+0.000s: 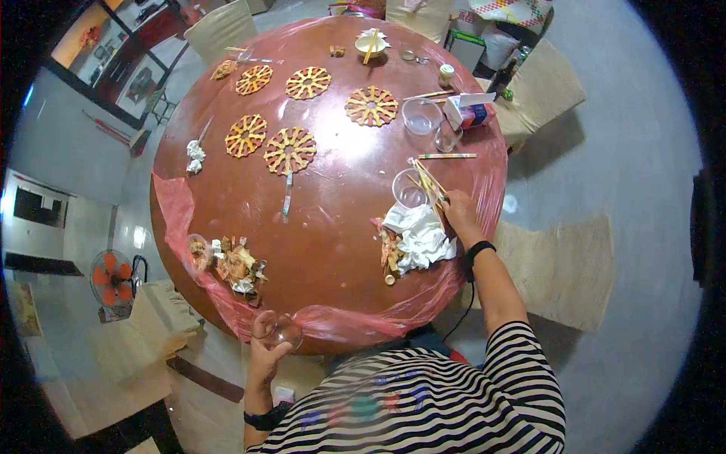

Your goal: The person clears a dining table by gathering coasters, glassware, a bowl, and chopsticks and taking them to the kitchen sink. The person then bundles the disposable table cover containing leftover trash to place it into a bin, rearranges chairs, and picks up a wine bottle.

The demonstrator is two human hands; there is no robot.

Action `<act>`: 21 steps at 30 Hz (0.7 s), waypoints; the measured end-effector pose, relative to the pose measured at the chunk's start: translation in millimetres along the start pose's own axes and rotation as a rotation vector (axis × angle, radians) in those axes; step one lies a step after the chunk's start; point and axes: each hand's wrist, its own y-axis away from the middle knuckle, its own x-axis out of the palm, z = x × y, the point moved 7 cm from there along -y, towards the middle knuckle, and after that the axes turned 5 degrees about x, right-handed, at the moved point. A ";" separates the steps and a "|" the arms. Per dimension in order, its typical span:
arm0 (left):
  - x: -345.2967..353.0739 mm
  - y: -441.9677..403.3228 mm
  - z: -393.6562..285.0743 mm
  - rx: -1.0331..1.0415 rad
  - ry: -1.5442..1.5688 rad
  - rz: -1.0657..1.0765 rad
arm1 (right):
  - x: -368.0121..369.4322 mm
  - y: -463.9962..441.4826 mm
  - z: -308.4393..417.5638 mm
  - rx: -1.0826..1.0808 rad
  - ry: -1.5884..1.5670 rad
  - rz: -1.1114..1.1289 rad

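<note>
My left hand (265, 349) holds a clear round bowl (285, 333) at the near edge of the round table (325, 250). On the right side, my right hand (459, 210) is closed on a bundle of chopsticks (429, 181). Beside those sticks stands a clear plastic bowl (409, 189). Crumpled white tissues (417, 238) lie just below my right hand, next to food scraps (391, 253). Another scrap pile (239, 266) sits at the near left, with a small clear cup (198, 253) beside it.
Several lattice trivets (290, 151) lie across the table's far half. A white bowl with chopsticks (370, 48), a large clear container (421, 115), a carton (475, 113) and a small jar (445, 73) stand farther off. Pink plastic film (344, 319) hangs along the near edge. Covered chairs (563, 265) surround the table.
</note>
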 end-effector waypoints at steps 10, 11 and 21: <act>94.2 -10.6 24.5 -0.036 0.098 -0.259 | 3.6 -35.9 3.8 -0.099 -0.217 0.295; 111.0 -14.3 21.5 -0.041 0.093 -0.252 | 4.3 -40.8 -2.2 -0.107 -0.240 0.324; 175.0 -16.7 2.4 0.025 0.118 -0.316 | -18.6 -115.4 -26.0 -0.273 -0.187 0.274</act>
